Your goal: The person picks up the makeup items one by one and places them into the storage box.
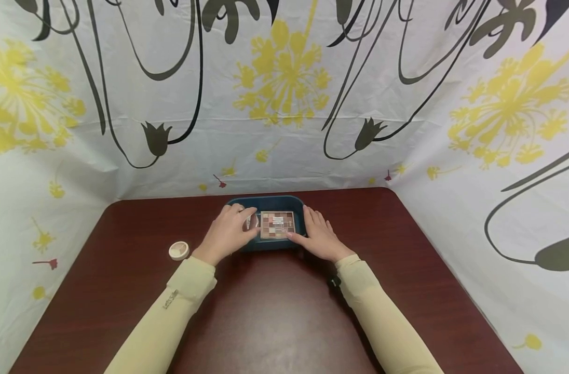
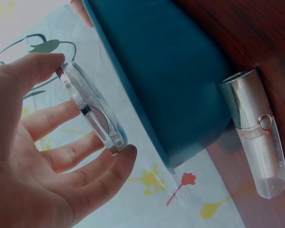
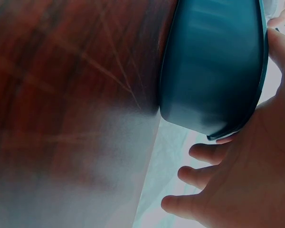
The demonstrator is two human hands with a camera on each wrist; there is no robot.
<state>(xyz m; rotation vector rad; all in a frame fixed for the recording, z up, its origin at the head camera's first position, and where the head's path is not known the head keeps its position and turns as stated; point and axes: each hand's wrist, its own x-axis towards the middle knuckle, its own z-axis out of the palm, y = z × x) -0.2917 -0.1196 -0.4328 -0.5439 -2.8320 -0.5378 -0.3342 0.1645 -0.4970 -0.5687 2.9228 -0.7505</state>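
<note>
My left hand (image 1: 228,232) pinches a round clear compact (image 2: 95,107) on edge between the thumb and fingertips, at the left end of a dark teal plastic bin (image 1: 270,246). In the left wrist view the compact is apart from the bin's rim. An eyeshadow palette (image 1: 278,225) with a grid of brown and pink pans lies in the bin. My right hand (image 1: 321,240) rests on the bin's right end. Its thumb reaches over the rim by the palette's corner, and the other fingers extend fairly straight, spread outside the wall.
Left of the bin, a small round white container (image 1: 179,251) sits on the dark red-brown table (image 1: 275,311). A silver tube with a clear end (image 2: 256,135) lies near the bin in the left wrist view. Patterned cloth (image 1: 284,156) hangs behind the table and along its sides.
</note>
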